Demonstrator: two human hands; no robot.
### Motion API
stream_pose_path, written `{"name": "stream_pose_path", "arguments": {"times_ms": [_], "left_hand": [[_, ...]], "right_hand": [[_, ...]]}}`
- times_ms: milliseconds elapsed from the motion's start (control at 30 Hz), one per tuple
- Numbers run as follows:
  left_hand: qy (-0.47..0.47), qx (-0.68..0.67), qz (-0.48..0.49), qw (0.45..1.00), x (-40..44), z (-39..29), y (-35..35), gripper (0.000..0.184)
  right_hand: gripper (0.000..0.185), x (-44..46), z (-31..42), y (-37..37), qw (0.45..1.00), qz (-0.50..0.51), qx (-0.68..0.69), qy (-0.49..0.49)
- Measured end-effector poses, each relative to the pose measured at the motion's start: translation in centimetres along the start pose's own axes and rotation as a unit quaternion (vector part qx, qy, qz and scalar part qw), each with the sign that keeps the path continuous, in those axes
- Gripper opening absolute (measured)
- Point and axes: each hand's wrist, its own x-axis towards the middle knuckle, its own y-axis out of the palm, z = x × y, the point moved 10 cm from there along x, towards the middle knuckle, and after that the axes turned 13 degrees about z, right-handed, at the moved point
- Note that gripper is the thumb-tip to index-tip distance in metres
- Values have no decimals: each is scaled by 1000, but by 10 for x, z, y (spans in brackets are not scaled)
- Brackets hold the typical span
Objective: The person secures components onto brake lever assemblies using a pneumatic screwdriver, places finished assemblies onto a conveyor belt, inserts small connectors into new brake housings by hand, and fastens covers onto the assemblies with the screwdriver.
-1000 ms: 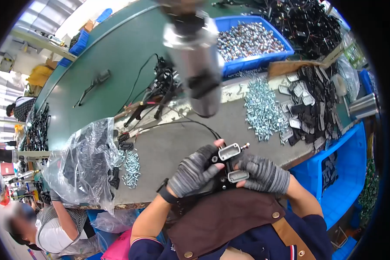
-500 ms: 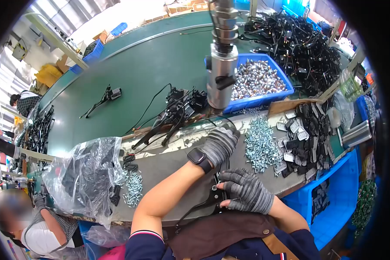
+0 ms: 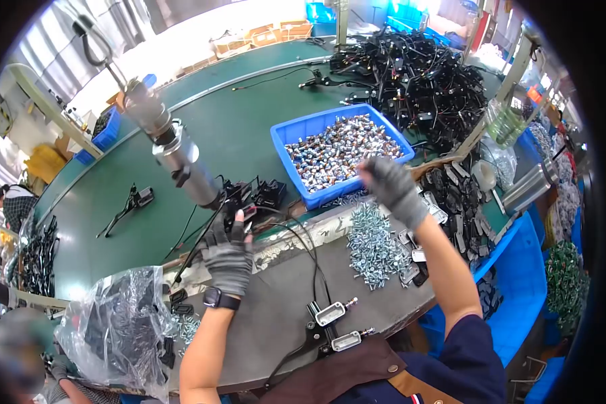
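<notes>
My left hand (image 3: 227,261), in a grey striped glove, reaches to a cluster of black brake lever assemblies (image 3: 232,195) on the green bench. Its fingers are stretched out and touch the cluster; the thumb stands apart. My right hand (image 3: 394,190), gloved alike and blurred, is at the front right corner of a blue bin (image 3: 291,161) of small metal fittings (image 3: 340,151). Whether it holds anything I cannot make out. In front of me lie black brake levers (image 3: 313,331) with two open rectangular reservoirs (image 3: 331,314), cables running back from them.
A hanging power screwdriver (image 3: 188,165) leans over the lever cluster. Loose screws (image 3: 374,252) and black-and-silver caps (image 3: 454,205) lie at right. Farther back is a heap of wired levers (image 3: 411,81). A plastic bag (image 3: 114,330) lies at left; a co-worker (image 3: 23,350) sits beyond it.
My left hand has moved left and forward to the lever cluster. My right hand has left the levers in front of me for the bin. The screwdriver has swung left.
</notes>
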Motion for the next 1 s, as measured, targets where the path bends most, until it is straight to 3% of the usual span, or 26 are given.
{"name": "stream_pose_path", "arguments": {"times_ms": [33, 100, 167, 233, 333, 367, 433, 467, 533, 567, 600, 700, 733, 767, 800, 833, 867, 900, 967, 1000], "left_hand": [[-36, 10, 36, 999, 6, 10, 7, 59], [-42, 2, 75, 996, 20, 18, 16, 59], [-54, -5, 159, 986, 32, 31, 35, 59], [-23, -19, 116, 993, 45, 51, 48, 59], [45, -48, 30, 997, 58, 82, 79, 57], [36, -177, 32, 983, 63, 103, 92, 56], [20, -422, 39, 905, 72, 131, 115, 54], [22, -421, 39, 906, 76, 123, 100, 54], [-19, -150, 244, 958, 81, 82, 68, 50], [-41, -5, 335, 941, 77, 79, 67, 48], [-40, -2, 333, 942, 78, 84, 74, 48], [49, -31, 119, 991, 85, 108, 67, 47], [50, -29, 117, 991, 84, 127, 66, 47], [54, -157, 144, 976, 82, 147, 66, 47], [56, -282, 170, 942, 79, 156, 67, 47], [54, -281, 172, 942, 77, 147, 39, 47], [-42, -464, 227, 855, 72, 136, 7, 47], [-137, -622, 268, 723, 61, 117, -7, 48], [-102, -637, 263, 718, 50, 73, -32, 46], [-67, -650, 258, 712, 41, 52, -39, 45]], "right_hand": [[18, 12, -33, -9, 999, -26, -7, 30], [10, 38, -108, -13, 976, 46, -166, 130], [11, 53, -152, -22, 968, 99, -189, 135], [12, 61, -168, -18, 956, 149, -210, 141], [14, 55, -188, 10, 924, 315, -121, 178], [14, 55, -190, 9, 925, 313, -122, 178], [16, 58, -173, 11, 927, 304, -203, 81], [16, 58, -164, 13, 923, 297, -242, 32], [17, 59, -156, 12, 912, 307, -271, 29], [18, 61, -151, 13, 898, 319, -301, 24], [19, 62, -147, 14, 884, 332, -330, 20], [24, 68, -147, 15, 871, 371, -322, 18], [26, 69, -148, 17, 863, 393, -317, 16], [26, 72, -154, 13, 864, 391, -316, 15], [26, 75, -167, 6, 888, 388, -243, 41], [26, 76, -181, -1, 905, 384, -169, 66], [27, 76, -185, -3, 916, 378, -92, 92], [27, 73, -185, -3, 916, 380, -91, 92], [28, 60, -165, -6, 891, 357, 218, 175], [29, 52, -149, 0, 841, 335, 369, 210]]}}
